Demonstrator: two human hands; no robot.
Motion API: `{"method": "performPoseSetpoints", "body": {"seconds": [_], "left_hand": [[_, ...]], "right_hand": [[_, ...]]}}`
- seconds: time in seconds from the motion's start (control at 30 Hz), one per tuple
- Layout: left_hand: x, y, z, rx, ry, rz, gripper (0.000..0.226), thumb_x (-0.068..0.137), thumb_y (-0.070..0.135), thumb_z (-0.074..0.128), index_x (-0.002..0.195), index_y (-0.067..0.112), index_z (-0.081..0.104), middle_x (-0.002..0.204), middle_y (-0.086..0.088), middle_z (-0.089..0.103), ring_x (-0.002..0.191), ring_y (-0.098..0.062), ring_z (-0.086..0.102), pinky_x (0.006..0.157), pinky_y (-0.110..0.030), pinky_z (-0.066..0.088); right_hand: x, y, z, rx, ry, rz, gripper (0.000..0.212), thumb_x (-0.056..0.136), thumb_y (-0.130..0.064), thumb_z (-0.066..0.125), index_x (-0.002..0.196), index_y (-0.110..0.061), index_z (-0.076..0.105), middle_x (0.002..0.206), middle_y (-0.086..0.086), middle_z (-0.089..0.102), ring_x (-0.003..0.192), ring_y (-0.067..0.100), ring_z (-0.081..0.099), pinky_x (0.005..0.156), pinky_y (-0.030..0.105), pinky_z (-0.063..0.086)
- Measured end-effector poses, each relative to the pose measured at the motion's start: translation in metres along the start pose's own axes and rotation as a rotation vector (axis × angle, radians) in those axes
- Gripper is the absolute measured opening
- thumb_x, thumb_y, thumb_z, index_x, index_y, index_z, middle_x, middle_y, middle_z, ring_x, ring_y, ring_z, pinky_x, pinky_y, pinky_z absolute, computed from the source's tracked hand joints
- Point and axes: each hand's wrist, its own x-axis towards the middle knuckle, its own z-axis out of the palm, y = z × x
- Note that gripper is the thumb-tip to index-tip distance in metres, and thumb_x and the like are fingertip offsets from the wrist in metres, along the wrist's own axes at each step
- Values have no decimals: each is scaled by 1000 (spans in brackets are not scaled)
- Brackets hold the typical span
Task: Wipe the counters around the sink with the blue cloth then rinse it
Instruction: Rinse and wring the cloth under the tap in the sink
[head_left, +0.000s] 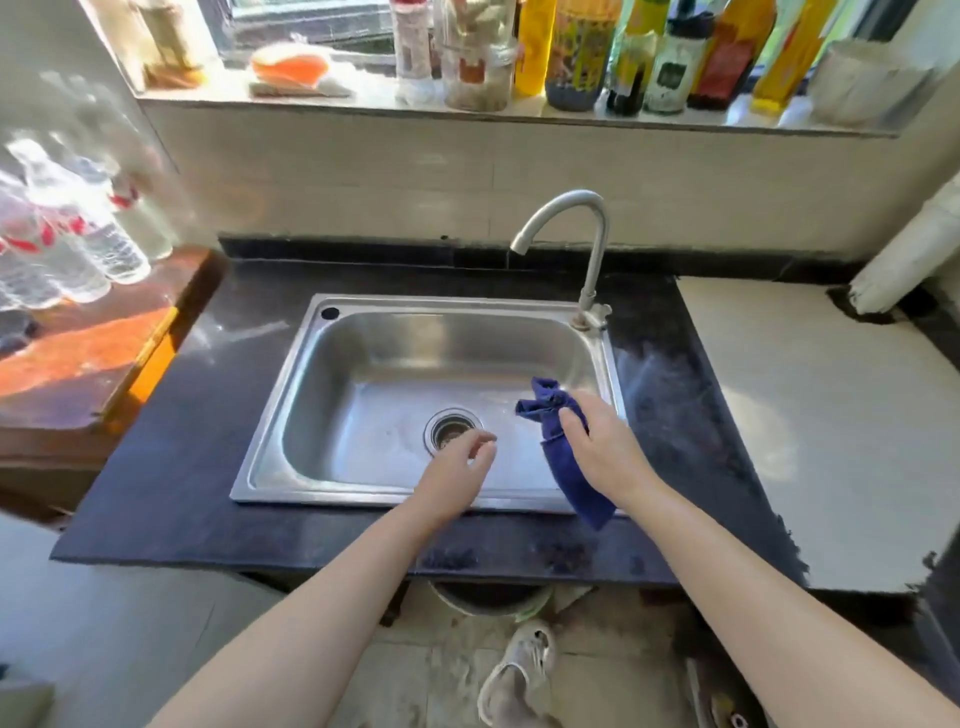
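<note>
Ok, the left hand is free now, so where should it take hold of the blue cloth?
Probably the bunched upper end of the blue cloth, coming from the left over the sink. The right hand grips its middle, so that end sticks up exposed towards the left hand, while the lower tail hangs limp by the front rim.

The sink (332, 395) basin lies open except where both hands hang over its near half, the right hand (605, 447) gripping the blue cloth (563, 457). The tap (582, 244) arches over the far right corner. Bare dark worktop (171, 467) runs left, hemmed by a wooden table (78, 364) carrying bottles (78, 239).
</note>
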Motion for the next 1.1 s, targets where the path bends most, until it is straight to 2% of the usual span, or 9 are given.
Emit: {"method": "performPoseSetpoints", "body": {"seconds": [0.13,0.3,0.4,0.5,0.6,0.67,0.73,0.9,1.1], "left_hand": [[58,18,8,-582,-130,-369,39,95,47,36,112,19,59,113,-3,64,104,-18,59,92,-33,44],[116,21,11,-1018,-233,-506,48,92,58,36,104,25,68,105,-1,71,100,-19,64,87,-42,49],[145,16,17,-1104,-194,-555,32,95,38,42,100,19,67,89,-3,73,80,-18,67,74,-35,48],[169,5,21,-1234,-118,-569,25,93,19,42,106,8,61,87,-9,73,80,-23,67,72,-35,49],[185,-8,23,-1320,-59,-577,27,92,14,40,106,5,62,92,-11,72,88,-25,64,76,-36,47],[194,-17,25,-1366,-73,-567,35,91,14,37,118,3,57,106,-13,68,100,-26,62,82,-36,47],[205,-27,25,-1392,-88,-558,39,92,15,33,122,3,55,112,-13,66,103,-24,62,84,-34,47],[225,-44,20,-1461,-142,-577,32,93,17,36,107,3,61,98,-12,72,85,-21,70,74,-31,51],[233,-64,15,-1492,-187,-650,30,93,18,39,109,5,61,98,-12,71,87,-22,69,84,-34,48]], "right_hand": [[50,-2,20,-93,-111,-56,26,97,-25,38,116,-19,55,112,4,57,104,24,52,86,42,44],[100,-2,33,-189,-288,-98,44,88,-33,58,128,-19,46,126,2,49,116,21,46,92,38,41],[128,11,21,-118,-350,-88,57,80,-34,68,129,-17,44,129,0,46,117,19,45,96,30,38],[160,33,-15,-88,-98,-58,44,82,-28,69,121,-15,52,124,-1,50,117,16,47,98,25,34],[196,61,-49,-140,197,149,44,87,-28,63,127,-15,51,131,5,49,120,22,47,100,42,41],[212,77,-51,-216,116,273,48,91,-31,57,134,-14,46,134,10,48,121,27,48,99,48,42],[221,88,-41,-207,26,337,34,95,-26,49,124,-10,55,122,15,57,109,32,55,94,47,46],[214,97,-17,-271,164,282,21,98,-17,42,89,-11,61,83,10,62,77,30,58,71,37,48],[204,85,10,-513,242,209,30,98,-7,39,123,-5,57,120,14,63,91,43,62,76,43,51]]}}
